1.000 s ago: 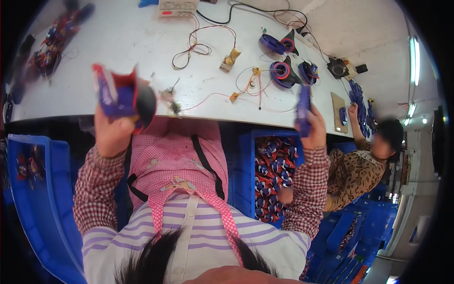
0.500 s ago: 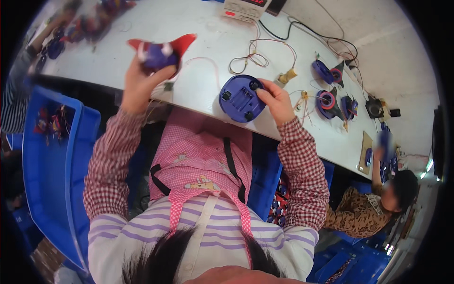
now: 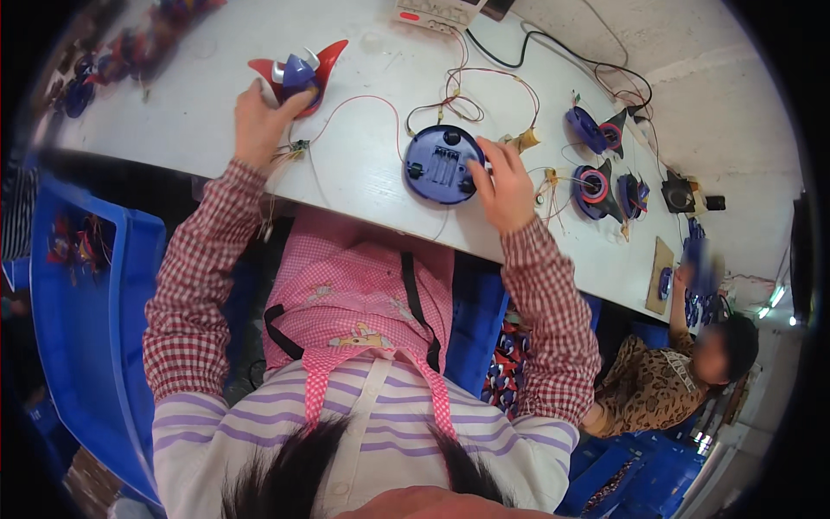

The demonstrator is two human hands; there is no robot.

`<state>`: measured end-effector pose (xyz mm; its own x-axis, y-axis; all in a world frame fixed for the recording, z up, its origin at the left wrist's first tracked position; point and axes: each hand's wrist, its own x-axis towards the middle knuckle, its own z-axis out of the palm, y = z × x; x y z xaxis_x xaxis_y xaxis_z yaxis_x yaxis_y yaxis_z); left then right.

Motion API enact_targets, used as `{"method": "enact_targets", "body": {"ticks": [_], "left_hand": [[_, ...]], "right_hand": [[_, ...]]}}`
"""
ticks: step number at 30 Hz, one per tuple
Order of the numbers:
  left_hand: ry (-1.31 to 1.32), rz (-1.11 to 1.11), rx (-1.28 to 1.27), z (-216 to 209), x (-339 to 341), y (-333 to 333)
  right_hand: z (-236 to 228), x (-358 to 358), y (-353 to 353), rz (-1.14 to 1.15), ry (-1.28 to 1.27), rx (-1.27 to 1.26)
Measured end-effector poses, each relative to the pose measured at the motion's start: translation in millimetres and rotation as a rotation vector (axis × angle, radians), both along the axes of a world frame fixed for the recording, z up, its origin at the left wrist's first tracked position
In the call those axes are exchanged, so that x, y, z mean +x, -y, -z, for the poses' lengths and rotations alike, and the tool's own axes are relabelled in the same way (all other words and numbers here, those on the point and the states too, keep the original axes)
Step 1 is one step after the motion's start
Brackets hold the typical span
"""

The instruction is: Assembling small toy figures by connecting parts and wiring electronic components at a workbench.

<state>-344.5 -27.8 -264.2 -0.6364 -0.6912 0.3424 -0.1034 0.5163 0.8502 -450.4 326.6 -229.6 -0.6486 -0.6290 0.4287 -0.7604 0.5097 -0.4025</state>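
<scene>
A toy body (image 3: 298, 73) in purple, with red wing-like flaps and white horn shapes, is held at the table's left part. My left hand (image 3: 261, 125) grips its near side between thumb and fingers. Flat on the table in front of me lies a round purple toy base (image 3: 443, 164), its battery slots and black wheels facing up. At its right edge is my right hand (image 3: 507, 186), fingers apart, the thumb touching or just over the rim. Below the toy body hangs a small circuit board (image 3: 299, 146) with loose wires; a thin red wire (image 3: 372, 97) arcs from there to the base.
A power supply (image 3: 438, 12) stands at the far edge, its cables coiled beside a yellowish connector piece (image 3: 524, 140). Several purple toy assemblies (image 3: 595, 189) lie to the right. A blue bin (image 3: 79, 311) is at my left; another person (image 3: 661, 376) works at far right.
The purple base has gone down onto the table and turned, and my right fingers have loosened from its edge. My left hand has tilted the toy body more upright and shifted slightly.
</scene>
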Motion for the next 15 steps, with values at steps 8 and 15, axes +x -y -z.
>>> {"method": "enact_targets", "body": {"ticks": [8, 15], "left_hand": [[0.142, 0.580, -0.127, -27.6, -1.7, -103.1], [0.391, 0.646, -0.322, -3.8, -57.7, -128.9]], "right_hand": [[-12.6, -50.5, -25.0, 0.373, 0.315, -0.213], [-39.0, -46.8, -5.4, 0.229, 0.784, -0.548]]}}
